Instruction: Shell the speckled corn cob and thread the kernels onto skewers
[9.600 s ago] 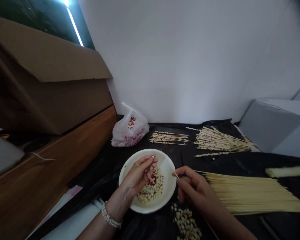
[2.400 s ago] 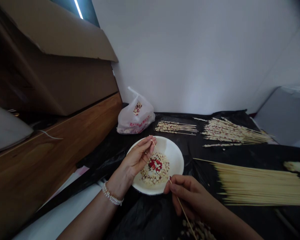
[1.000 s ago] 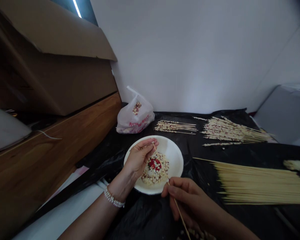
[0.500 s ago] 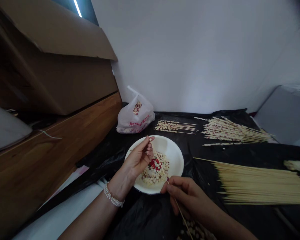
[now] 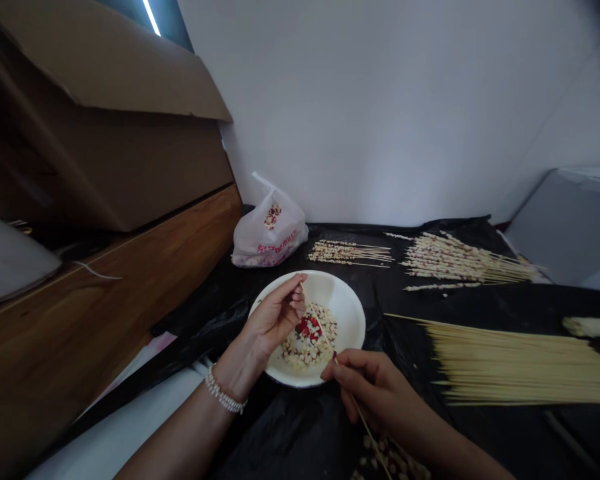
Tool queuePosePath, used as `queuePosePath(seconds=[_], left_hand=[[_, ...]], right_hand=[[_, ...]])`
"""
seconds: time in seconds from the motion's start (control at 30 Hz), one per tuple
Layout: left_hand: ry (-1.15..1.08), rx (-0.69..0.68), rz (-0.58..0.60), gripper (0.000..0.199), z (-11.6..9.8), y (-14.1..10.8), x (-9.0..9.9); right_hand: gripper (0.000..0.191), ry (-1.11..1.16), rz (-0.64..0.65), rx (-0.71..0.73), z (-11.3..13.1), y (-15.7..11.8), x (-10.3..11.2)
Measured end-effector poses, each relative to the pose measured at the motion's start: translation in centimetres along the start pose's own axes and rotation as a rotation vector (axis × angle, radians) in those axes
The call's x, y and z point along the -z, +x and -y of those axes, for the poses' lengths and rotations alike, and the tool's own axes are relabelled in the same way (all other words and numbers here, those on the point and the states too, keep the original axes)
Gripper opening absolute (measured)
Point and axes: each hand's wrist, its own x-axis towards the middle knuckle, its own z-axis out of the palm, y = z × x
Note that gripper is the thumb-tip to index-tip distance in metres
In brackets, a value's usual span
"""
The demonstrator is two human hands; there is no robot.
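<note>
My left hand (image 5: pixel 279 312), with a beaded bracelet (image 5: pixel 224 392) at its wrist, pinches the upper end of a thin wooden skewer (image 5: pixel 317 316) above the bowl. Lower on the same skewer, the fingers of my right hand (image 5: pixel 365 379) are closed, with a small dark red piece at their tips. The skewer slants down towards me past my right hand. Beneath both hands stands a white bowl (image 5: pixel 353 320) holding pale and dark red kernel-like pieces (image 5: pixel 307 352) and some bright red bits (image 5: pixel 309 327).
Behind the bowl sits a white plastic bag (image 5: pixel 270 233). Threaded skewers lie in a small bunch (image 5: pixel 333 251) and a larger pile (image 5: pixel 445 260). Bare skewers (image 5: pixel 520 367) are spread at right. A cardboard box (image 5: pixel 105 133) stands at left; black plastic sheeting (image 5: pixel 290 427) covers the surface.
The view has shifted slightly, moving the scene a little to the left. Both hands keep nearly the same grip on the skewer.
</note>
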Motion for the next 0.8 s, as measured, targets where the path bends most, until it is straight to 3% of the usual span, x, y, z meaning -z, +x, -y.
queuePosePath(seconds=[0.27,0.53,0.8], left_hand=[[0.068,0.066,0.067,0.007,0.6,-0.3,0.1],[0.376,0.149,0.186,0.015,1.7,-1.2,0.0],[0.546,0.183,0.235,0.021,2.1,-1.9,-0.3]], right_hand=[[0.045,-0.033,-0.084,0.042,-0.1,0.1,0.6],[0.048,-0.025,-0.164,0.095,0.1,0.4,0.9],[0.043,-0.042,-0.205,0.128,0.3,0.3,1.1]])
